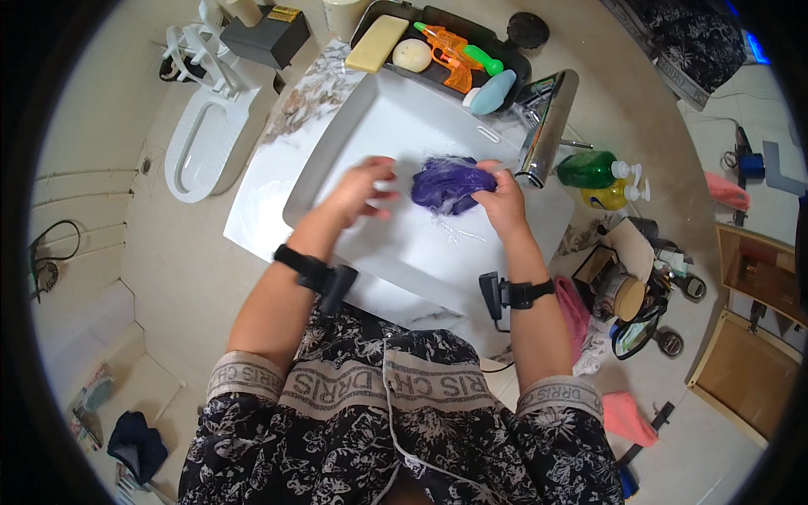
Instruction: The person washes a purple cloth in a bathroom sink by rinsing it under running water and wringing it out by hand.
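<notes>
A wet, bunched purple cloth (449,184) lies over the white basin (404,243), with water running on and around it. My right hand (503,197) pinches the cloth's right edge between thumb and fingers. To the left of the cloth, my left hand (363,192) is held above the basin with its fingers apart, touching nothing; it is slightly blurred. The chrome faucet (548,129) reaches over the basin's right side, close to my right hand. Each of my wrists bears a black strap with a small device.
Behind the basin, a black tray (521,63) holds soap bars and an orange toy water gun (451,53). A green pump bottle (586,169) and a yellow one (605,196) stand right of the faucet. Cosmetics and a jar (622,297) crowd the right counter.
</notes>
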`<state>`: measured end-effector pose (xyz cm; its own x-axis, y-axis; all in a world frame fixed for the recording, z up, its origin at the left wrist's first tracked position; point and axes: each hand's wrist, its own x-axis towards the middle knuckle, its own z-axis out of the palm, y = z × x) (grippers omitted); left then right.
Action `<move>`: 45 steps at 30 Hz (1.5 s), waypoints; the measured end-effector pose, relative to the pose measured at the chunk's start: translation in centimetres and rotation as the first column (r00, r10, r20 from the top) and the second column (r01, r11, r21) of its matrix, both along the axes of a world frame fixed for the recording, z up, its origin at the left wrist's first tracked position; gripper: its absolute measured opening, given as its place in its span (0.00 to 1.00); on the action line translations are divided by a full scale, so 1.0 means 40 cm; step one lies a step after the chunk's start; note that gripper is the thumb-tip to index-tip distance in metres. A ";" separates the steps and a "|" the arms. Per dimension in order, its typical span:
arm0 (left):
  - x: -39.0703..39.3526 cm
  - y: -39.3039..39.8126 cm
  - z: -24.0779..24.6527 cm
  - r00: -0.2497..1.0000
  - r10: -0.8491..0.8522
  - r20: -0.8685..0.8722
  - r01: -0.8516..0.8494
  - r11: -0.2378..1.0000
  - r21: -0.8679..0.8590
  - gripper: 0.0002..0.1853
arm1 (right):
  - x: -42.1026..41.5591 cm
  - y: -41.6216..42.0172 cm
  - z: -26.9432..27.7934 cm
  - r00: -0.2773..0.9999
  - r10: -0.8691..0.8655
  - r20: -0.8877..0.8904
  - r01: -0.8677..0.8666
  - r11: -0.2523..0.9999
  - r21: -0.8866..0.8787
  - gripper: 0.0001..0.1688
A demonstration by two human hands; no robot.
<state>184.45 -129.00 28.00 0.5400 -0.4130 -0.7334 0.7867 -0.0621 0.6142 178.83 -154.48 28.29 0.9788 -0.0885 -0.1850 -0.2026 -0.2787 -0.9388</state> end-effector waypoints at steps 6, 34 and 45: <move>-0.066 -0.217 -0.061 0.836 0.202 -0.510 -0.417 0.838 -0.352 0.37 | -0.072 0.055 0.009 0.968 -0.158 -0.195 0.247 0.740 0.626 0.24; -0.119 -0.293 -0.172 0.719 0.451 -0.529 -0.682 0.609 -0.407 0.15 | 0.026 0.194 -0.002 0.973 -0.203 0.113 0.231 0.877 -0.422 0.18; -0.131 -0.281 -0.037 0.905 0.420 -0.065 -0.423 0.876 -0.234 0.22 | -0.019 -0.004 0.011 0.785 -0.454 -0.421 0.529 0.845 0.076 0.23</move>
